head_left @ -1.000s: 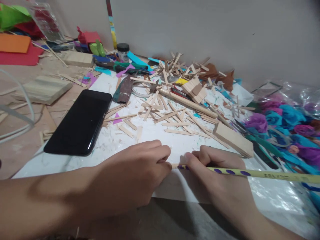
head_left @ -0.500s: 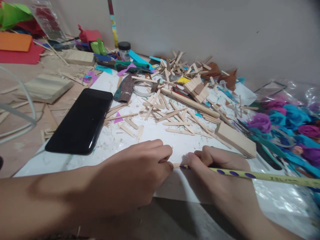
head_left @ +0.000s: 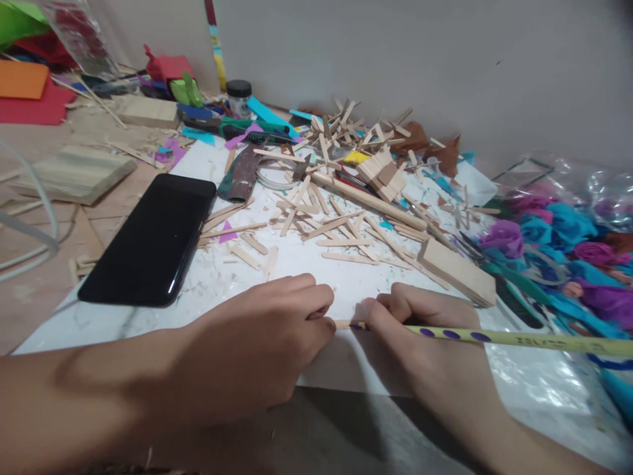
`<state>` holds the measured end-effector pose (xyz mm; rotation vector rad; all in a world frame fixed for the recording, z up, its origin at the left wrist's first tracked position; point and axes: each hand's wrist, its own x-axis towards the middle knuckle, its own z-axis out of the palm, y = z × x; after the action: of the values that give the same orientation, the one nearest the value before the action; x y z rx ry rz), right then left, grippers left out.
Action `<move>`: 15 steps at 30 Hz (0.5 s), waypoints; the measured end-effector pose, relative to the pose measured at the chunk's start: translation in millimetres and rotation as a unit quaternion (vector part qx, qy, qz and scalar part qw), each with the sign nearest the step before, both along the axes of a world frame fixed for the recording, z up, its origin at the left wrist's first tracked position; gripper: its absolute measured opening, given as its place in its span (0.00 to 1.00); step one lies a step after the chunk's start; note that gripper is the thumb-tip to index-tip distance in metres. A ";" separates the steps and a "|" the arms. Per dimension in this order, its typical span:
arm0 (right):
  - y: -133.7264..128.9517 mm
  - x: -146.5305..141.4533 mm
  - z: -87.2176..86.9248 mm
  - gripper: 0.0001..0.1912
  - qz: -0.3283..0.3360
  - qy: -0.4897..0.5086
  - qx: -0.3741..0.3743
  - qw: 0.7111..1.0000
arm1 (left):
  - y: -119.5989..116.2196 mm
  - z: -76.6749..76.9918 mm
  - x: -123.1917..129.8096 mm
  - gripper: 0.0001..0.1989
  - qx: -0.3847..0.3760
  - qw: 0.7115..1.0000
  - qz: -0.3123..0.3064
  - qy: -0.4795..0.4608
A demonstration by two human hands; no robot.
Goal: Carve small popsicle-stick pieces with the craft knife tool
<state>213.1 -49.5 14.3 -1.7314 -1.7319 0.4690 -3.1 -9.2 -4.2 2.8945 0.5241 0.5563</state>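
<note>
My right hand is closed around a yellow pencil with purple dots, its long end pointing right. Opposite it, my left hand is closed, fingertips pinched near the pencil's left end. A short tan wooden bit shows between the two hands. I cannot tell whether it is the pencil's bare wood or a separate stick, and what the left fingers hold is hidden. Both hands are over the front edge of a white sheet.
A black phone lies left of the hands. Loose craft sticks are scattered beyond them, with a wooden dowel among them. To the right are a wooden block, green-handled pliers and crepe-paper flowers. A wall rises behind.
The whole scene has shifted slightly left in the picture as the camera turned. Both hands keep their grips and places relative to the sheet, with hardly any motion.
</note>
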 end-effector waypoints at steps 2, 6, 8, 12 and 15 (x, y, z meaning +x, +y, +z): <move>-0.7 -0.3 -0.5 0.26 0.001 0.006 0.002 1.000 | 0.1 0.2 -0.2 0.09 -0.001 1.000 0.000 -0.002; -1.4 -0.9 -0.4 0.26 -0.004 0.016 0.000 1.000 | -0.9 -0.7 -1.4 0.10 -0.011 1.000 0.004 0.006; -1.2 -1.0 0.1 0.26 -0.006 0.018 -0.006 1.000 | -1.2 -1.1 -1.6 0.10 -0.003 1.000 -0.004 0.004; -0.8 -0.3 0.2 0.26 -0.005 0.024 -0.005 1.000 | -0.2 -1.4 -1.4 0.10 -0.015 1.000 0.001 0.002; -0.8 0.3 -1.2 0.27 -0.021 0.042 -0.002 0.999 | 0.6 -1.3 -0.9 0.10 -0.048 0.999 0.013 -0.013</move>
<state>213.4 -50.3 13.1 -1.7226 -1.6345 0.5180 -4.0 -8.6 -5.5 2.7903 0.5688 0.5549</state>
